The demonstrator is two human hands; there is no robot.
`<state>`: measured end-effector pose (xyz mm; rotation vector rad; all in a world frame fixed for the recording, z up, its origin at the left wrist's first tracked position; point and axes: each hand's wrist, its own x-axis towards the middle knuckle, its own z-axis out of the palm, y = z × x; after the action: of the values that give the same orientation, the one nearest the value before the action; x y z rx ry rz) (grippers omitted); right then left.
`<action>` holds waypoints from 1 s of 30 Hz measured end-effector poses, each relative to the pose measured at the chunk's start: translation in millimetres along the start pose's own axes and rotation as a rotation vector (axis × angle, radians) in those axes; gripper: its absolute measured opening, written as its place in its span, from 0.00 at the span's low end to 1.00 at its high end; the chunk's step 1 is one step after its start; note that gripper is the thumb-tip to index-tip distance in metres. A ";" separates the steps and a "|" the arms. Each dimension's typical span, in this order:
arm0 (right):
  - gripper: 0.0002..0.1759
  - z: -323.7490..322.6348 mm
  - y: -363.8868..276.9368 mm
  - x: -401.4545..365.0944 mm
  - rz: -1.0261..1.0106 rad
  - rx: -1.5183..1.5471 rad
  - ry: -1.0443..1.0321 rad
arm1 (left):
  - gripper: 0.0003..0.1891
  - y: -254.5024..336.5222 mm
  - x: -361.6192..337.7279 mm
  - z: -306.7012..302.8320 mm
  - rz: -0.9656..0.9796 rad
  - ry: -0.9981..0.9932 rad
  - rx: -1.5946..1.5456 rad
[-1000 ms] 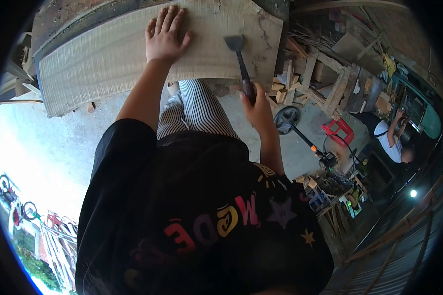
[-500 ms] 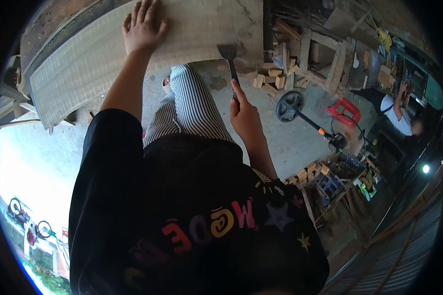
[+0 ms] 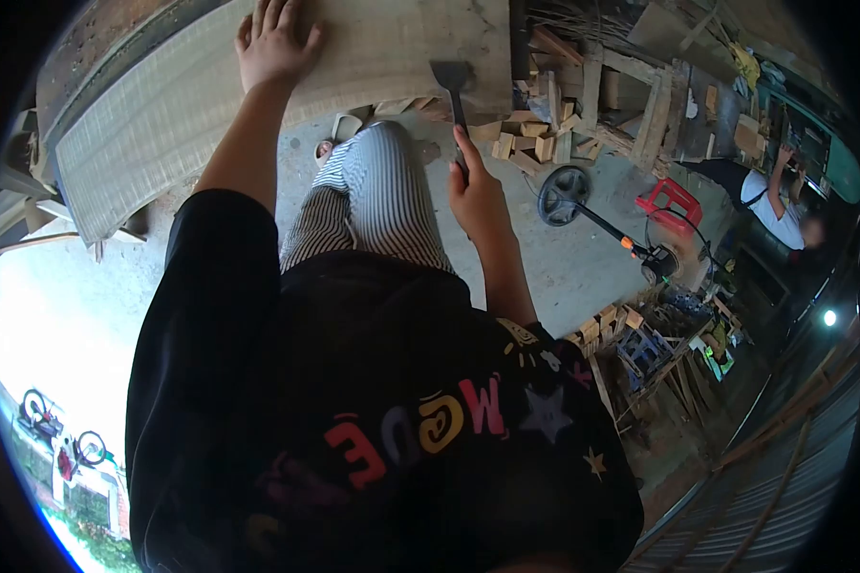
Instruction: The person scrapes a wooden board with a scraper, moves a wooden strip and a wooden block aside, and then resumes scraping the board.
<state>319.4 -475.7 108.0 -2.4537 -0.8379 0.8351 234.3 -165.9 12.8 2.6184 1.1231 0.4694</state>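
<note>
A wide pale wooden board spans the top of the view. My left hand lies flat on it with the fingers spread, holding nothing. My right hand is closed round the dark handle of a scraper, its index finger stretched along the handle. The scraper's flat blade is over the board near its right end, at the front edge; whether it touches the wood is hard to tell. Part of the handle is hidden in my right hand.
Cut wood blocks and scrap timber lie right of the board. Further right are a tool with a round black base, a red plastic stool and a person in a white shirt. Motorbikes stand at the lower left.
The scraper and my right hand have moved up, further over the board. My left hand stays flat on the board, and my legs have shifted slightly.
</note>
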 end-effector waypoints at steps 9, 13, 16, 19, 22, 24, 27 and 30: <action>0.29 -9.5 -30.2 -34.2 0.135 0.156 -0.146 | 0.35 2.7 0.0 -3.2 -0.053 -0.080 -0.080; 0.29 -6.6 -35.9 -34.3 0.176 0.124 -0.140 | 0.35 2.1 -0.2 -1.7 -0.050 -0.080 -0.057; 0.29 -8.2 -30.8 -33.2 0.280 0.219 -0.202 | 0.35 1.4 -0.7 0.0 -0.055 -0.063 -0.067; 0.29 -15.0 -29.9 -32.7 0.247 0.187 -0.213 | 0.35 2.7 -0.6 -2.6 -0.057 -0.075 -0.063; 0.29 -17.4 -31.4 -31.3 0.152 0.154 -0.163 | 0.35 6.2 0.5 -9.0 -0.070 -0.095 -0.074; 0.29 -18.5 -40.9 -25.8 0.194 0.085 -0.191 | 0.35 4.9 -0.6 -5.8 -0.063 -0.083 -0.063; 0.30 -16.4 -43.4 -24.5 0.209 -0.032 -0.175 | 0.34 6.5 -0.4 -7.1 -0.051 -0.087 -0.064; 0.30 -21.1 -33.6 -35.1 0.248 -0.041 -0.203 | 0.34 7.0 -0.9 -7.6 -0.053 -0.084 -0.066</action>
<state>297.0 -477.9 155.9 -2.5753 -0.6299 1.1818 235.2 -170.5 22.1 2.5205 1.1277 0.3757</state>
